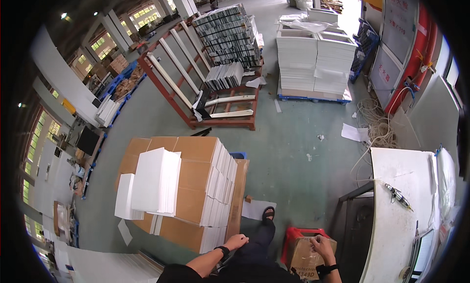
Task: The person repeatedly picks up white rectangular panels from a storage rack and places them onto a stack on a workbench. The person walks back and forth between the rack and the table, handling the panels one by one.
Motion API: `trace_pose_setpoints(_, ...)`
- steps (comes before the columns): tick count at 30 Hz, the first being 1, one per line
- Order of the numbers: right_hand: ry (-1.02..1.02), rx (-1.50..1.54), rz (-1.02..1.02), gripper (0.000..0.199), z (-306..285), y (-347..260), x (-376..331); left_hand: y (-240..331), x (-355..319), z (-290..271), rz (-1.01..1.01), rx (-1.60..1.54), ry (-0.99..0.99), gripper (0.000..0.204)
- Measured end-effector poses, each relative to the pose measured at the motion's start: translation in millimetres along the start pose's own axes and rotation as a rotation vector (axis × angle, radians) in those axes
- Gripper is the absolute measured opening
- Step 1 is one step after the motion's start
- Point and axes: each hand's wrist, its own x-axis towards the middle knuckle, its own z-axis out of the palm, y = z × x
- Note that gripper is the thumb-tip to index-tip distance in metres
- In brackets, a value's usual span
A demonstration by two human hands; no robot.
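My left hand (236, 242) is closed in a loose fist near my left thigh, with nothing visible in it. It is nearest to the stacked brown and white cardboard sheets (196, 185), without clearly touching them. My right hand (320, 245) appears over a taped cardboard box (304, 258). Its fingers are loosely bent and partly apart, and nothing shows between them; whether it touches the box I cannot tell. Beneath the box is a red plastic stool (289, 234). White foam-like sheets (155, 181) lie on top of the cardboard stack.
A white worktable (396, 185) stands at my right, bearing a power screwdriver (399, 197). Ahead are a red metal rack (225, 124) and a pallet of white panels (316, 62). Coiled hoses (379, 124) lie by the right wall. White paper (258, 209) lies near my foot.
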Motion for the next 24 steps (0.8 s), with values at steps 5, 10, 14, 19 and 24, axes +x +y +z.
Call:
trace_pose_setpoints(5, -0.021, 0.090, 0.005, 0.031, 8.4, -92.5, 106.5, 0.7, 69.8, -49.0, 0.119, -0.040, -0.009, 0.043)
trace_pose_setpoints(10, -0.034, 0.260, 0.172, 0.029, -7.2, -125.6, 204.6, 29.5, 139.3, -131.8, 0.121, -0.100, -0.115, 0.041)
trace_pose_setpoints(14, 0.016, 0.290, 0.239, 0.026, -35.5, -143.0, 260.8, 57.4, 190.3, -180.2, -0.048, -0.335, -0.074, 0.031)
trace_pose_setpoints(19, 0.011, 0.560, 0.370, 0.027, -92.6, -69.7, 372.7, 116.7, 282.3, -240.6, -0.088, -0.405, -0.028, 0.027)
trace_pose_setpoints(24, 0.025, 0.396, 0.381, 0.025, -148.0, -121.0, 457.0, 166.5, 380.1, -281.1, -0.163, -0.675, 0.065, 0.021)
